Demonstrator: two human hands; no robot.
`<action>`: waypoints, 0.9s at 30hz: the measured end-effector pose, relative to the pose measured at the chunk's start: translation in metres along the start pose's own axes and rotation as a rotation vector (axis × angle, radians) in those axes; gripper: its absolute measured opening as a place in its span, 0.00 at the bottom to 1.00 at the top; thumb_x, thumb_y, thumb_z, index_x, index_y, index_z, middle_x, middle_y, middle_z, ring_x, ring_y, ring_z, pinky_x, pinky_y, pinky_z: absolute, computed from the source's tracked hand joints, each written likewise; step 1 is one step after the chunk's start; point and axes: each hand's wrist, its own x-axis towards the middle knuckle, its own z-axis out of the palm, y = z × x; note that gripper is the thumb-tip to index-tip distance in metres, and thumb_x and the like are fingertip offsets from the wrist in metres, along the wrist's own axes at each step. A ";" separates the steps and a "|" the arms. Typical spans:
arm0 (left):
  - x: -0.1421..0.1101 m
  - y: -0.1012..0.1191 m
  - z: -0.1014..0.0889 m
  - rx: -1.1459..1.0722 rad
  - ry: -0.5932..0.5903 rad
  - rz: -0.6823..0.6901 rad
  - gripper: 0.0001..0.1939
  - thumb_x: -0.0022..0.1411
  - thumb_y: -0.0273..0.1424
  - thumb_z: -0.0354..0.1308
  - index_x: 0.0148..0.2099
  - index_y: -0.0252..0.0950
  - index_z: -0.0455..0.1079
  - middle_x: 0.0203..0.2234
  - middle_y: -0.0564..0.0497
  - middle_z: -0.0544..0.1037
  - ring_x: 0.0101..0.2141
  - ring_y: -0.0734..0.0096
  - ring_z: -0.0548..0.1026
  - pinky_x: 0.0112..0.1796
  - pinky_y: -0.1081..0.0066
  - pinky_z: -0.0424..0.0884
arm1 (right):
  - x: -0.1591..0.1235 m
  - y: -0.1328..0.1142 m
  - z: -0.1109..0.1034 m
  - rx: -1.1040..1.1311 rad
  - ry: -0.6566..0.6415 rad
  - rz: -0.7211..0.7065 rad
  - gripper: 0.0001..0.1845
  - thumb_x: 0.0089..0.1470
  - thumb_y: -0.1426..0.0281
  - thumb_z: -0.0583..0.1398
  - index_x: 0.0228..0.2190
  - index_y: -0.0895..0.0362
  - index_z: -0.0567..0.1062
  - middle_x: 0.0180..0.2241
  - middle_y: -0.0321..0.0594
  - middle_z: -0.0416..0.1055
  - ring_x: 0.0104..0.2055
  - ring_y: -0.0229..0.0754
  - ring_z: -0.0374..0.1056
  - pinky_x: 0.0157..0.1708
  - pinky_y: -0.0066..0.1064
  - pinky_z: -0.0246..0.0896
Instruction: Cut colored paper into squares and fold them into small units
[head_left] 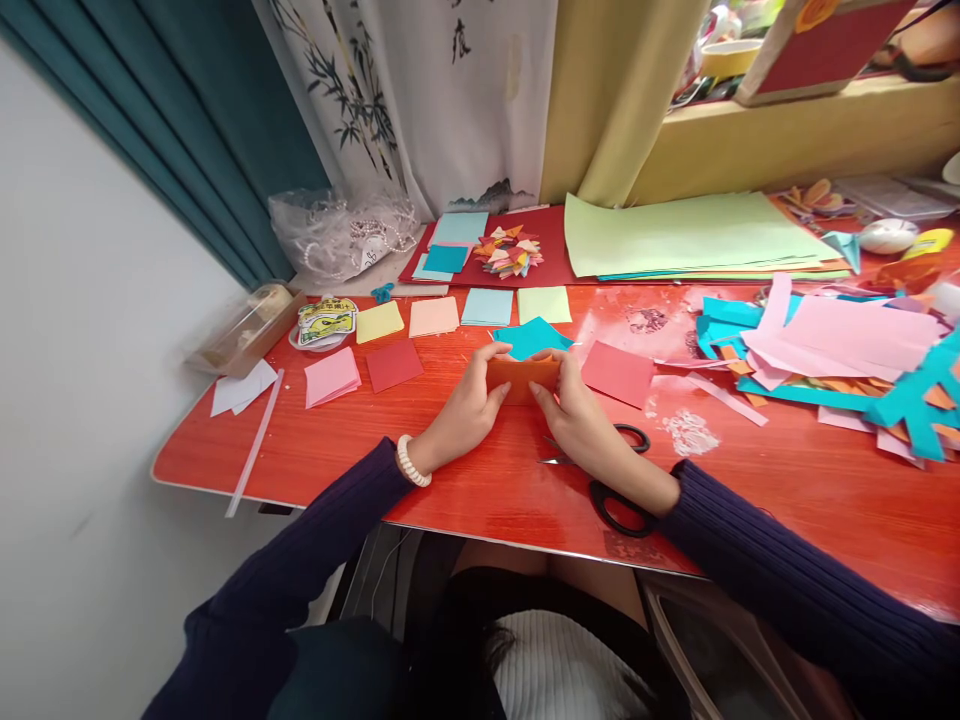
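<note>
Between both hands I hold a piece of orange paper [523, 384] upright above the red table [480, 490]. My left hand [475, 405] grips its left end, thumb on the near face and fingers behind. My right hand [568, 400] pinches the right end the same way. Just beyond the orange paper lie blue paper squares [534, 336]. Black-handled scissors [621, 508] rest under my right wrist, partly hidden by it. A red paper square [618, 374] sits to the right of my right hand.
Stacks of small squares, including yellow [379, 322], pink [332, 378] and light green [544, 305], lie left and ahead. Paper scraps [847, 345] heap at the right. Large green sheets [697, 235] and a folded paper ring [510, 252] are at the back.
</note>
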 end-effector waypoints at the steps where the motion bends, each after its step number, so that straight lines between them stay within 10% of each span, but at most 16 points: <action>1: 0.000 0.001 -0.002 0.060 -0.004 0.044 0.18 0.63 0.23 0.46 0.55 0.38 0.52 0.48 0.44 0.63 0.51 0.68 0.63 0.54 0.63 0.61 | 0.000 0.000 -0.001 -0.011 0.006 0.004 0.11 0.56 0.72 0.48 0.43 0.56 0.56 0.41 0.47 0.63 0.41 0.44 0.63 0.42 0.40 0.61; 11: 0.004 0.005 -0.026 0.246 -0.066 0.097 0.18 0.66 0.26 0.43 0.57 0.41 0.59 0.42 0.49 0.70 0.42 0.71 0.70 0.44 0.69 0.68 | 0.001 -0.002 -0.002 -0.042 -0.070 -0.008 0.10 0.56 0.73 0.47 0.41 0.58 0.58 0.40 0.50 0.66 0.43 0.47 0.65 0.43 0.43 0.63; 20: 0.028 -0.062 -0.084 0.368 -0.100 -0.332 0.20 0.56 0.29 0.52 0.52 0.36 0.66 0.46 0.49 0.73 0.43 0.64 0.71 0.44 0.67 0.67 | 0.020 0.015 -0.024 -0.170 0.057 -0.029 0.13 0.55 0.73 0.51 0.43 0.56 0.61 0.46 0.50 0.65 0.49 0.47 0.64 0.48 0.44 0.61; 27: 0.035 -0.072 -0.070 0.515 -0.125 -0.274 0.21 0.51 0.34 0.59 0.49 0.38 0.67 0.49 0.45 0.66 0.51 0.53 0.59 0.52 0.55 0.55 | 0.057 0.040 -0.047 -0.487 0.034 -0.030 0.13 0.51 0.66 0.57 0.38 0.59 0.68 0.41 0.53 0.69 0.46 0.57 0.62 0.44 0.51 0.59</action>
